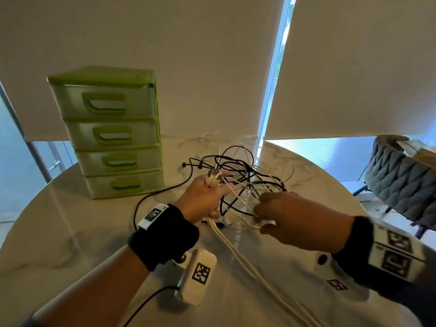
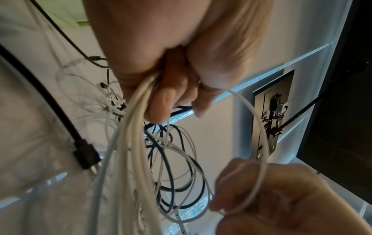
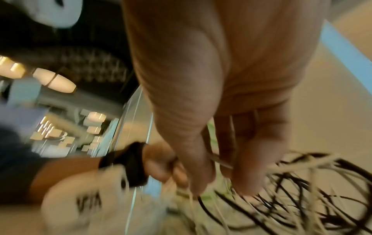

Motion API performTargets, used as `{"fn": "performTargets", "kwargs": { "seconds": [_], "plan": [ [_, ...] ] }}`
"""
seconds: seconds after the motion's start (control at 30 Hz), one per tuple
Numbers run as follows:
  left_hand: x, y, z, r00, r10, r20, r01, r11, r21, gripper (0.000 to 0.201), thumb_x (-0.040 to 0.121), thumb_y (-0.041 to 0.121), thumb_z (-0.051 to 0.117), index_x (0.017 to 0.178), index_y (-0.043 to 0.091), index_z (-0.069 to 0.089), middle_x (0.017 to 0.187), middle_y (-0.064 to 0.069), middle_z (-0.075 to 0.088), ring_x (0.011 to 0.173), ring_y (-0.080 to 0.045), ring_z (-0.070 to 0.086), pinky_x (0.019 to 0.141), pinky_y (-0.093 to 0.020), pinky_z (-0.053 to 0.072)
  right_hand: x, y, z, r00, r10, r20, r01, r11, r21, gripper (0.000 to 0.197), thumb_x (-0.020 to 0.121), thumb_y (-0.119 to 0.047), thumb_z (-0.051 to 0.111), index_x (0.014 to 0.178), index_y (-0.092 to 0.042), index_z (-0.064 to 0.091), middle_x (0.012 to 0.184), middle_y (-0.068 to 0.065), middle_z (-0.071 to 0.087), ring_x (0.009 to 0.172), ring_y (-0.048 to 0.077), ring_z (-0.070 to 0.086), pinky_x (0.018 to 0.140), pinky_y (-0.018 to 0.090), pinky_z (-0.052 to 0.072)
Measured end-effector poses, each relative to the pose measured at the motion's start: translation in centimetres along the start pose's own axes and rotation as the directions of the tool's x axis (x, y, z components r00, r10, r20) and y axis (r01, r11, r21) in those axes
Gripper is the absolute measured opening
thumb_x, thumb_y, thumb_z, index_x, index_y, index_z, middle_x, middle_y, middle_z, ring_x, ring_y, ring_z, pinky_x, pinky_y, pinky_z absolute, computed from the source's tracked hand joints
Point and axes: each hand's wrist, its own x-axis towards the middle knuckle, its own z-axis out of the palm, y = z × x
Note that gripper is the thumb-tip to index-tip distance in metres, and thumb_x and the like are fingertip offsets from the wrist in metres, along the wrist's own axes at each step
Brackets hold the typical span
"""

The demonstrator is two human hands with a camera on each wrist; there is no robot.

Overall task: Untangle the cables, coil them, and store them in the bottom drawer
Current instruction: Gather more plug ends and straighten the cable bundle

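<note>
A tangle of black and white cables [image 1: 245, 178] lies mid-table on the round marble table [image 1: 70, 232]. My left hand [image 1: 207, 197] grips a bundle of white cables [image 2: 128, 143], their plug ends sticking up above the fist and the strands trailing toward me. My right hand [image 1: 283, 218] pinches a thin white cable loop [image 2: 259, 143] just right of the left hand; the right wrist view is blurred but shows my fingers [image 3: 247, 159] curled around strands. A green four-drawer unit [image 1: 111, 131] stands at the back left, its bottom drawer [image 1: 125, 185] closed.
A black cable with a plug [image 2: 86, 157] runs left of the tangle toward the drawer unit. A grey woven chair [image 1: 401, 178] sits beyond the table's right edge. Window blinds hang behind the table.
</note>
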Motion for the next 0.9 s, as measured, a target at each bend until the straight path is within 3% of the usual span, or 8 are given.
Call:
{"fn": "performTargets", "kwargs": {
  "seconds": [0.1, 0.33, 0.43, 0.5, 0.63, 0.77, 0.83, 0.9],
  "plan": [
    [0.1, 0.0, 0.1, 1.000, 0.005, -0.019, -0.005, 1.000, -0.014, 0.029, 0.091, 0.012, 0.062, 0.118, 0.022, 0.058, 0.052, 0.005, 0.024, 0.039, -0.007, 0.024, 0.042, -0.021, 0.026, 1.1, 0.7, 1.0, 0.990, 0.087, 0.108, -0.080, 0.995, -0.067, 0.029, 0.091, -0.035, 0.060, 0.117, -0.022, 0.060, 0.113, -0.001, 0.059, 0.102, 0.016, 0.057, 0.089, 0.027, 0.047],
    [0.0, 0.3, 0.0, 0.999, 0.025, -0.029, -0.026, 0.999, -0.044, 0.035, 0.094, 0.008, 0.056, 0.123, 0.028, 0.057, 0.043, 0.012, 0.024, 0.037, -0.005, 0.023, 0.041, -0.020, 0.026, 3.0, 0.3, 2.0, 0.974, 0.161, 0.158, -0.133, 0.976, -0.172, 0.028, 0.094, -0.033, 0.051, 0.114, -0.017, 0.060, 0.105, 0.005, 0.065, 0.095, 0.025, 0.063, 0.076, 0.029, 0.046],
    [-0.1, 0.8, 0.0, 0.999, 0.040, -0.032, -0.042, 0.996, -0.073, 0.035, 0.094, 0.007, 0.055, 0.120, 0.032, 0.057, 0.045, 0.010, 0.021, 0.037, -0.006, 0.020, 0.041, -0.020, 0.024, 3.3, 0.6, 2.1, 0.972, 0.173, 0.158, -0.158, 0.982, -0.106, 0.024, 0.093, -0.029, 0.052, 0.111, -0.016, 0.062, 0.100, 0.005, 0.065, 0.089, 0.022, 0.062, 0.074, 0.028, 0.049],
    [-0.1, 1.0, -0.2, 0.998, 0.035, -0.052, -0.038, 0.997, -0.073, 0.027, 0.095, 0.008, 0.055, 0.114, 0.025, 0.060, 0.045, 0.009, 0.021, 0.037, -0.007, 0.020, 0.040, -0.019, 0.024, 3.3, 0.6, 1.8, 0.973, 0.159, 0.168, -0.153, 0.987, -0.046, 0.018, 0.092, -0.027, 0.053, 0.101, -0.016, 0.064, 0.093, 0.002, 0.063, 0.080, 0.018, 0.057, 0.067, 0.023, 0.042],
    [0.1, 1.2, -0.7, 0.992, 0.035, -0.125, -0.042, 0.998, -0.056, 0.009, 0.091, 0.010, 0.060, 0.086, 0.015, 0.054, 0.049, 0.006, 0.027, 0.038, -0.007, 0.024, 0.039, -0.020, 0.025, 2.8, 1.2, 0.0, 0.987, 0.120, 0.105, -0.140, 0.968, 0.210, 0.023, 0.095, -0.030, 0.055, 0.084, -0.014, 0.067, 0.081, -0.003, 0.063, 0.071, 0.011, 0.055, 0.061, 0.014, 0.038],
    [-0.3, 1.8, -0.8, 0.982, 0.113, -0.149, -0.122, 0.991, -0.052, 0.027, 0.085, 0.014, 0.070, 0.073, 0.015, 0.047, 0.052, 0.003, 0.027, 0.037, -0.008, 0.025, 0.040, -0.021, 0.025, 1.9, 1.5, -3.2, 0.976, 0.213, 0.054, -0.203, 0.782, 0.590, 0.024, 0.094, -0.023, 0.060, 0.075, -0.011, 0.069, 0.065, -0.003, 0.068, 0.049, 0.006, 0.052, 0.055, 0.017, 0.043],
    [-1.0, 2.2, -0.5, 0.979, 0.186, -0.085, -0.188, 0.982, -0.013, 0.026, 0.083, 0.016, 0.073, 0.067, 0.016, 0.053, 0.052, 0.003, 0.033, 0.040, -0.009, 0.026, 0.042, -0.022, 0.025, 1.6, 1.4, -4.0, 0.955, 0.287, 0.076, -0.240, 0.595, 0.767, 0.017, 0.093, -0.017, 0.061, 0.081, -0.010, 0.070, 0.073, 0.004, 0.073, 0.047, 0.008, 0.053, 0.049, 0.017, 0.040],
    [-1.8, 2.6, -0.1, 0.955, 0.295, 0.006, -0.295, 0.954, 0.053, 0.009, 0.082, 0.014, 0.074, 0.078, 0.017, 0.066, 0.048, 0.008, 0.040, 0.043, -0.011, 0.030, 0.045, -0.024, 0.027, 1.7, 1.2, -4.2, 0.938, 0.330, 0.109, -0.246, 0.409, 0.878, 0.008, 0.092, -0.011, 0.060, 0.089, -0.008, 0.067, 0.077, 0.011, 0.073, 0.048, 0.012, 0.052, 0.047, 0.021, 0.039]
  ]
}}
